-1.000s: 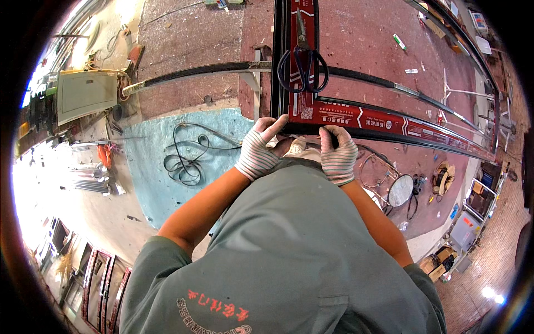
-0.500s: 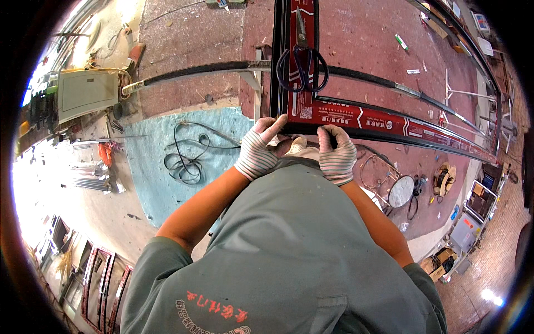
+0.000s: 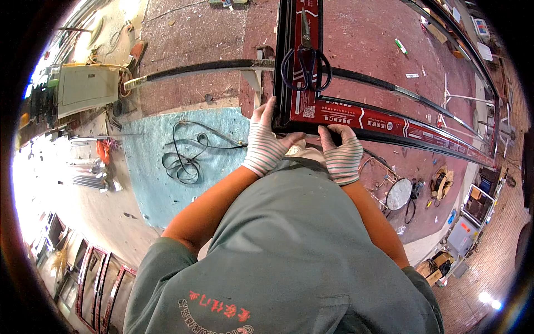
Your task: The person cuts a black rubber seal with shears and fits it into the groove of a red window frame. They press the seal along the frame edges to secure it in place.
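A door or window frame [image 3: 384,126] with red film and black edges lies before me, its near left corner between my hands. My left hand [image 3: 262,142], in a striped glove, rests at that corner, fingers stretched along the outer side and thumb pointing right below the edge. At the near edge my right hand [image 3: 341,156], in a matching glove, is curled, thumb and fingers closed on what looks like a black rubber strip; the grip is partly hidden. Scissors [image 3: 305,69] with dark handles lie on the frame's left bar. A long black strip [image 3: 186,167] lies looped left of my left hand.
A blue mat [image 3: 147,192] covers the floor at left. A padded black bar [image 3: 194,68] runs beneath the frame. A pale metal box [image 3: 83,89] stands far left. A round-topped stool [image 3: 399,193] is at right. More red frames [image 3: 100,289] lean lower left.
My left hand has shifted from the frame's near edge to its outer corner, its fingers now stretching upward and its thumb reaching right. The right hand stays at the near edge, opened slightly wider.
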A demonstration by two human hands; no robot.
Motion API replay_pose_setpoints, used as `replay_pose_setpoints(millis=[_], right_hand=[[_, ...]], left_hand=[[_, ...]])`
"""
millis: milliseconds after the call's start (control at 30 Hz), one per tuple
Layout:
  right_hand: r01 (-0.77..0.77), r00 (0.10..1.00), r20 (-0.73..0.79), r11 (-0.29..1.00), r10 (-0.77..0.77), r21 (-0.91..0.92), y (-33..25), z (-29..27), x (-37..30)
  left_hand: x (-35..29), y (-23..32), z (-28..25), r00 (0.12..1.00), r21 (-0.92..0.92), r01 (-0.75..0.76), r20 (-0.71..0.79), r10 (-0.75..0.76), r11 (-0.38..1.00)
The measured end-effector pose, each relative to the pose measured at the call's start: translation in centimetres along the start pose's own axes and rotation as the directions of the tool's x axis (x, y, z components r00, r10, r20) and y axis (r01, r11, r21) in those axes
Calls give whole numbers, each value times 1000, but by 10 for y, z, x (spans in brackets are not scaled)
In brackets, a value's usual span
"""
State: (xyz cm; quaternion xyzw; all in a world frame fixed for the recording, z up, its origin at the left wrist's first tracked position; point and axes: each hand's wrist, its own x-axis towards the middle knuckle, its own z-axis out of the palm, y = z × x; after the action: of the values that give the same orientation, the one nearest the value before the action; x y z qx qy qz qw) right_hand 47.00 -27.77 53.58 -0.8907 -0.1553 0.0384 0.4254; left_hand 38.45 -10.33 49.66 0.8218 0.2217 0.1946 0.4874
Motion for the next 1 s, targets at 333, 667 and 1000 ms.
replay_pose_setpoints(millis=[333,667,1000], right_hand=[[-56,994,85,995,63,-83,-6,-7,11],[-133,984,109,989,140,-67,-14,-6,12],[-50,992,112,997,57,-63,-7,-6,10]], left_hand=[[13,-9,26,907,-142,402,198,-372,905],[13,-12,31,886,-279,459,215,-411,844],[14,-9,32,888,-194,454,183,-423,870]])
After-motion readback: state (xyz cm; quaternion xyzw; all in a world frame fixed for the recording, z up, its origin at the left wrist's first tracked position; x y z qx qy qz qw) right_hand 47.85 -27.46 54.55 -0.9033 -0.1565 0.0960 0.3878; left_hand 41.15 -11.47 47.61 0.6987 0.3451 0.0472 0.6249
